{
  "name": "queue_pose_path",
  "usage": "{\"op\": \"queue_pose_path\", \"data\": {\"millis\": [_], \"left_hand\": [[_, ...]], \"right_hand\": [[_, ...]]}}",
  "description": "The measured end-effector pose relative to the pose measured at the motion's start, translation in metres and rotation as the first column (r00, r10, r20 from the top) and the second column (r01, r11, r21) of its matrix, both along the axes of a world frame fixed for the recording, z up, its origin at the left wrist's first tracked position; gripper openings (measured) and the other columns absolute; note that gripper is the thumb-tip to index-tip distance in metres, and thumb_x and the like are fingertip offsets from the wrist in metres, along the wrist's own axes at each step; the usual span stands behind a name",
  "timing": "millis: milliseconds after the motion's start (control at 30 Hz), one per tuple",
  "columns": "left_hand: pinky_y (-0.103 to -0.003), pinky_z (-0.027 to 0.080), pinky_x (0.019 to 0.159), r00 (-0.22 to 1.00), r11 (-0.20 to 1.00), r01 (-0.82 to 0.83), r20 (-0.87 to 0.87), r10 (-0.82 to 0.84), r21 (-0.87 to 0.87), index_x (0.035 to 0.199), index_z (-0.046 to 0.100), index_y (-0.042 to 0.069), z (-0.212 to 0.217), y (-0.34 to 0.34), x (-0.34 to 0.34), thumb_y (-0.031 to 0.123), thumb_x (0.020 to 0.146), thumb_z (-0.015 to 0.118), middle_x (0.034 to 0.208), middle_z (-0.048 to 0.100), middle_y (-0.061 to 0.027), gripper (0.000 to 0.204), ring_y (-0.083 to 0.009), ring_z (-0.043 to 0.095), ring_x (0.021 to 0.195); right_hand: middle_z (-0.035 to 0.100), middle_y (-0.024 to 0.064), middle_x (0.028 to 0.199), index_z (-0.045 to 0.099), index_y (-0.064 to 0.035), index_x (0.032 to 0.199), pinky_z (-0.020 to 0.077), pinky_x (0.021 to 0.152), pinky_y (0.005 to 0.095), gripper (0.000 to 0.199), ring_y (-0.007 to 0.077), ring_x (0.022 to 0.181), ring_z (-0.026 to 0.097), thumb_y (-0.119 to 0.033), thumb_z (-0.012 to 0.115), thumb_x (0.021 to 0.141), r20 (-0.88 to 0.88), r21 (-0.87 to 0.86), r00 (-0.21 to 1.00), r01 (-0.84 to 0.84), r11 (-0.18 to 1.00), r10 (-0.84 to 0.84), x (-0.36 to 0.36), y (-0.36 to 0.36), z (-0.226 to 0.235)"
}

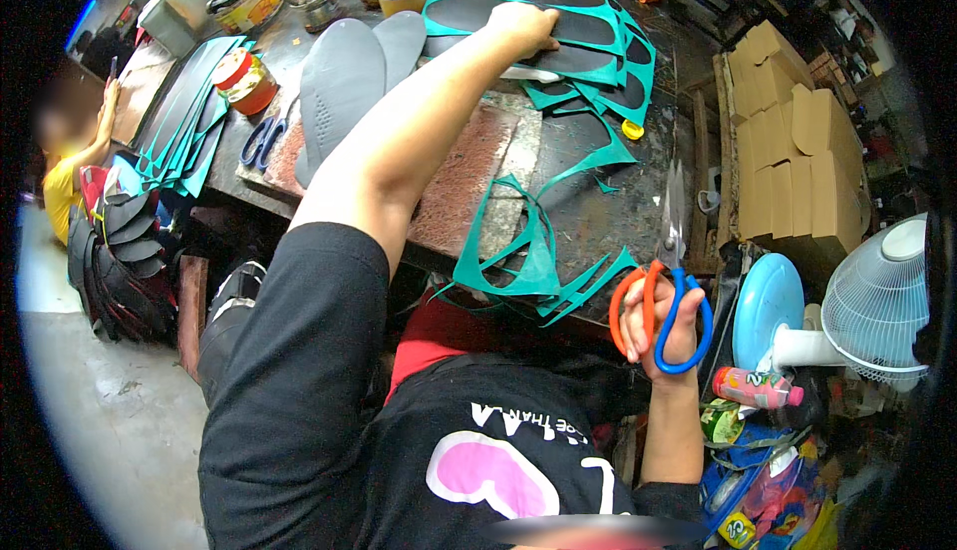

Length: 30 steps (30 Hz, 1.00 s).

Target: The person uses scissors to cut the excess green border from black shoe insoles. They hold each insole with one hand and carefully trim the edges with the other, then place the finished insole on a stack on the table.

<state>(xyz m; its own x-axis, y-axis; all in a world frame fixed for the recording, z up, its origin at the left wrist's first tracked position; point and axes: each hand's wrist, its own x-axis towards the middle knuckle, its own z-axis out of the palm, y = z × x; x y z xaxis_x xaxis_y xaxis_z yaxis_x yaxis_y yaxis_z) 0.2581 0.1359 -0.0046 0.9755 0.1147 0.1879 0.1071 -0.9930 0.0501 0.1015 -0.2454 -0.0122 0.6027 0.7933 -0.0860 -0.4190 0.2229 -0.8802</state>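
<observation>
My left hand [523, 29] reaches across to the far side of the table, its fingers curled at the top of a stack of teal sheets [444, 17] printed with dark sole-shaped ovals. It appears to grip the upper sheet; the fingertips are partly hidden. Near the table's front right edge, my right hand [660, 321] holds scissors [677, 273] by their orange and blue wrapped handles. The blades point away from me and stand slightly apart. Teal cut-off scraps [538, 276] lie between the hands at the front edge. Grey sole pieces [341, 76] rest left of my forearm.
A worn board [464, 181] lies on the dark table. Left are a red-lidded jar [245, 81], dark-handled scissors [263, 143] and more teal sheets [189, 116]. Cartons [793, 161] and a fan [877, 296] stand right. A person in yellow [65, 186] is far left.
</observation>
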Motion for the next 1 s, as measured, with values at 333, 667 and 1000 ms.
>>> {"op": "queue_pose_path", "data": {"millis": [333, 667, 1000], "left_hand": [[-0.045, 0.046, 0.077, 0.316, 0.981, 0.191, 0.948, -0.041, -0.021, 0.098, 0.063, 0.008, 0.088, -0.003, -0.016, 0.008, 0.084, 0.050, 0.090, 0.059, -0.0228, 0.019, -0.0347, 0.059, 0.087], [-0.035, 0.055, 0.074, 0.937, 0.061, 0.181, 0.191, 0.293, -0.982, 0.122, 0.053, 0.000, 0.063, -0.005, -0.260, 0.022, 0.091, 0.041, 0.113, 0.061, -0.0123, 0.040, -0.0207, 0.062, 0.097], [-0.014, 0.039, 0.050, 0.957, -0.322, 0.131, 0.035, 0.288, -0.938, 0.126, 0.046, 0.001, 0.000, -0.063, -0.290, 0.008, 0.079, 0.067, 0.096, 0.064, -0.0048, 0.052, -0.0065, 0.059, 0.074]], "right_hand": [[0.046, 0.0035, 0.045, 0.054, 0.0019, 0.092, 0.0378, 0.034, 0.0226, 0.081, 0.0135, 0.034, 0.044, -0.077, 0.039, 0.079, 0.006, -0.013, 0.989, 0.148, 0.989, -0.147, -0.001, -0.025, -0.003], [0.045, 0.0022, 0.047, 0.054, 0.0001, 0.094, 0.0365, 0.034, 0.0217, 0.082, 0.0113, 0.035, 0.041, -0.079, 0.036, 0.078, 0.033, -0.008, 0.998, 0.048, 0.999, -0.048, -0.010, 0.000, -0.004], [0.051, 0.0020, 0.055, 0.053, 0.0013, 0.101, 0.0384, 0.045, 0.0186, 0.086, 0.0092, 0.047, 0.050, -0.080, 0.041, 0.076, 0.154, -0.163, 0.959, -0.214, 0.963, 0.239, -0.026, 0.018, 0.008]]}}
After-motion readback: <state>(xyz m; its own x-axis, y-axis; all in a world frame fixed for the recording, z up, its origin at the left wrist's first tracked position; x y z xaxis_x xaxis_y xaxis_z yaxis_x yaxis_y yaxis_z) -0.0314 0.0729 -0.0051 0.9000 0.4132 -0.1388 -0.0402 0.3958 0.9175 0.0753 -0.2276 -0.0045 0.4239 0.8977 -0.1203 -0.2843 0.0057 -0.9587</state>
